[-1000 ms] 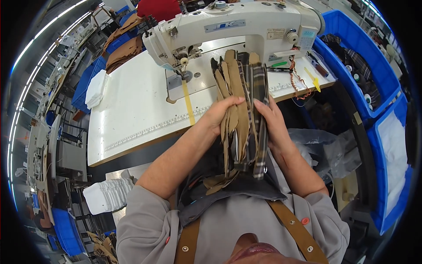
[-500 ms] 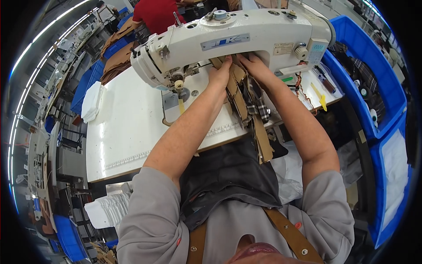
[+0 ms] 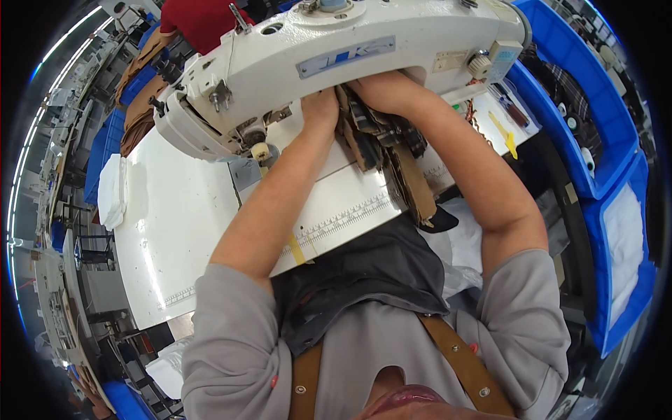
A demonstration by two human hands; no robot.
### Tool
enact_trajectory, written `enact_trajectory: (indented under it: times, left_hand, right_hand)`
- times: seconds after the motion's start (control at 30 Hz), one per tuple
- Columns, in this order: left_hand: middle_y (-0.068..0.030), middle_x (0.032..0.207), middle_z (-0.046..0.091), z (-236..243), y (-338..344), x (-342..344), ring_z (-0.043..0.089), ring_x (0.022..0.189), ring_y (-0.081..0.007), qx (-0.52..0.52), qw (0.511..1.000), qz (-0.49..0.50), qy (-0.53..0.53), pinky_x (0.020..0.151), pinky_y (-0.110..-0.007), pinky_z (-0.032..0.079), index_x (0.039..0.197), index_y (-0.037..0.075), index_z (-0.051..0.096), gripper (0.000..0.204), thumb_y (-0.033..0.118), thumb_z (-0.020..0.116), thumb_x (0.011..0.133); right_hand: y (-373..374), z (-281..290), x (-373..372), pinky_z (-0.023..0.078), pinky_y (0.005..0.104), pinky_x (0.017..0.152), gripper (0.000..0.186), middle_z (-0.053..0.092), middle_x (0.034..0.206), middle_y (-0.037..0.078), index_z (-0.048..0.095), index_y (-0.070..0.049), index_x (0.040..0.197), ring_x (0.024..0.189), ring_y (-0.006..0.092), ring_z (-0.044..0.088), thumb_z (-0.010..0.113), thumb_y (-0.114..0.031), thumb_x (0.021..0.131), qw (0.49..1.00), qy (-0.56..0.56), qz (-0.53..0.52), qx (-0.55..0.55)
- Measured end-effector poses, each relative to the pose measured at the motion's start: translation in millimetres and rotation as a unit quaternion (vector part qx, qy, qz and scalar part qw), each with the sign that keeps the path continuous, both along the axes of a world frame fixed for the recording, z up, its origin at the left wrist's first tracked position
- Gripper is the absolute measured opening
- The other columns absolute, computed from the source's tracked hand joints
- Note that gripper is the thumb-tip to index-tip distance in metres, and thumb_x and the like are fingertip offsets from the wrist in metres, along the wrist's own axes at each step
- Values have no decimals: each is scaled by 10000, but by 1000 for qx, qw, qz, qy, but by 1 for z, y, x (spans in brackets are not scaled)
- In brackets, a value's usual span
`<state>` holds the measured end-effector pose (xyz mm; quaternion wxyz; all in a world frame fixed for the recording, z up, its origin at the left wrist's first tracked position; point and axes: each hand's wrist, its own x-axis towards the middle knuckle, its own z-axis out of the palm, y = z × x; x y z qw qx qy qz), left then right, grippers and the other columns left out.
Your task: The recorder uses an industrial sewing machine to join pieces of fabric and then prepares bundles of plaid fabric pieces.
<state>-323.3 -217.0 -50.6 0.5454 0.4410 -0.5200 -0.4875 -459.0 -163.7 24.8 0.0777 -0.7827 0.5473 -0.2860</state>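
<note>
My left hand reaches under the arm of a white sewing machine, at the left side of a bundle of brown and dark plaid fabric pieces. My right hand reaches under the same arm from the right, against the top of the bundle. The machine arm hides the fingers of both hands, so their grip does not show. From the hands the bundle runs toward me, and a long brown strip hangs at the table's front edge. The machine's needle end is left of my left hand.
The white table has a ruler scale along its front. White folded cloth lies at its left edge. Yellow snips and a screwdriver lie right. Blue bins stand beyond. A person in red is behind the machine.
Both hands have gone farther under the machine arm, and the left fingers have passed out of sight. The bundle's hanging end has drawn back toward the machine. The whole view has shifted.
</note>
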Motion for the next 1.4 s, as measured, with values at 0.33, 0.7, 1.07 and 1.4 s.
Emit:
enact_trajectory:
  times: [0.33, 0.7, 1.07, 1.4]
  left_hand:
    - [-172, 1544, 385, 10, 166, 93, 349, 1429, -245, 49, 994, -60, -73, 1166, -399, 290, 1485, -42, 355, 638, 189, 639, 962]
    - [-209, 1229, 655, 18, 181, 52, 634, 1142, -341, -352, 790, -76, -496, 961, -416, 511, 1120, -11, 686, 379, 295, 702, 896]
    - [-160, 859, 702, 32, 171, 40, 705, 848, -328, -392, 656, -87, -639, 752, -457, 554, 847, 18, 690, 93, 78, 660, 782]
    - [-23, 811, 620, 93, 249, 188, 578, 728, -85, -382, 872, 196, -236, 678, -252, 493, 1039, 31, 650, 124, 86, 606, 937]
  right_hand:
    - [196, -25, -34, 497, 409, 930, 488, 637, 1166, 160, 623, -20, 1220, 1076, 337, 635, 742, -335, 866, 995, -87, -28, -49]
    - [211, -27, -18, 507, 394, 765, 327, 622, 955, 104, 636, -30, 978, 879, 281, 642, 766, -301, 851, 983, -89, -35, -158]
    - [318, -253, -15, 436, 439, 1050, 785, 625, 1224, 319, 608, 24, 1262, 1165, 452, 593, 530, -677, 917, 899, -104, -181, 384]
    - [345, -257, -12, 495, 494, 768, 339, 662, 859, 256, 665, -3, 873, 876, 457, 635, 608, -330, 938, 962, -135, -27, 236]
